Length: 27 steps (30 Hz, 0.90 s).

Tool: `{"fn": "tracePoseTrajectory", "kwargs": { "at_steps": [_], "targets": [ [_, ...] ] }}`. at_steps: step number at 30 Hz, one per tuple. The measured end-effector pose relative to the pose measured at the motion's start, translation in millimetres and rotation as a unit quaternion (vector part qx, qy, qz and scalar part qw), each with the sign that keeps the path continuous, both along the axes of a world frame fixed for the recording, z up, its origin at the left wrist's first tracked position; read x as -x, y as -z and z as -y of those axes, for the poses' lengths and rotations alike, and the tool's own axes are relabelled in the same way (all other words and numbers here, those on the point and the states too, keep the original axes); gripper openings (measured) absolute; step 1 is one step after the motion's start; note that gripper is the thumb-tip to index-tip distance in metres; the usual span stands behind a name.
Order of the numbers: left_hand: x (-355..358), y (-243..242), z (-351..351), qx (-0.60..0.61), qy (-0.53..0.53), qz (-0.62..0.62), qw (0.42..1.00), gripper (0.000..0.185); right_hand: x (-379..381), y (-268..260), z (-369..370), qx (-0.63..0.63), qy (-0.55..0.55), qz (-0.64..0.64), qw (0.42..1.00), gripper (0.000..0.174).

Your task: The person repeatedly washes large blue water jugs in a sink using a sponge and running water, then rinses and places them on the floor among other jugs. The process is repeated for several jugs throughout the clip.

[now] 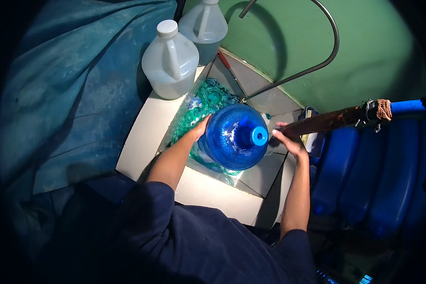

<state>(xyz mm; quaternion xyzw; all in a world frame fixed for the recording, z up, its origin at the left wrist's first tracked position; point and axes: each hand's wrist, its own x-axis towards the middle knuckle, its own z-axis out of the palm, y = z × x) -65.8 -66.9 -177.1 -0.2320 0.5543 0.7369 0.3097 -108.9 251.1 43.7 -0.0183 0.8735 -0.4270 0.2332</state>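
A large translucent blue water jug [230, 142] with a light blue cap [259, 136] leans in a tiled basin [266, 174], its neck tilted up toward me. My left hand [201, 128] grips the jug's left side; the fingers under the curve are hidden. To the right of the jug, my right hand [293, 143] has thumb and fingers apart, with a small gap to the jug. A dark brown bar [323, 122] crosses over part of that hand and hides some fingers. Green netting [188, 122] lies under and beside the jug.
Two white handled plastic jugs, a nearer one [170, 64] and a farther one [204, 28], stand at the basin's back left. A curved metal pipe [335, 39] arches over the back. Several blue containers [365, 170] stand right. A red-handled tool [223, 60] leans in the corner. Blue sheeting [71, 106] hangs left.
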Motion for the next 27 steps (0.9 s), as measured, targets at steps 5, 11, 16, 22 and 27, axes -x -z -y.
{"fn": "tracePoseTrajectory", "kwargs": {
  "at_steps": [5, 11, 16, 22, 27],
  "targets": [
    [22.4, -9.5, 7.7, -0.002, 0.059, -0.001, 0.998, 0.062, 56.5, 20.6, 46.6, 0.146, -0.09, -0.043, 0.984, 0.028],
    [80.1, -14.0, -9.9, -0.013, -0.047, -0.047, 0.998, 0.037, 76.5, 8.5, 125.3, 0.278, -0.272, -0.083, 0.917, 0.025],
    [77.7, -41.6, -9.8, 0.021, 0.019, -0.115, 0.993, 0.037, 73.2, 6.1, 109.7, 0.169, -0.215, -0.196, 0.942, 0.028],
    [-5.5, -108.4, -44.5, 0.243, 0.113, -0.459, 0.847, 0.095, 20.6, 14.6, 74.3, 0.163, -0.014, -0.06, 0.985, 0.037],
    [-29.6, -122.4, -108.9, 0.416, 0.043, -0.483, 0.769, 0.093, -24.5, 22.2, 93.8, 0.035, -0.001, -0.094, 0.995, 0.038]
  ]
}}
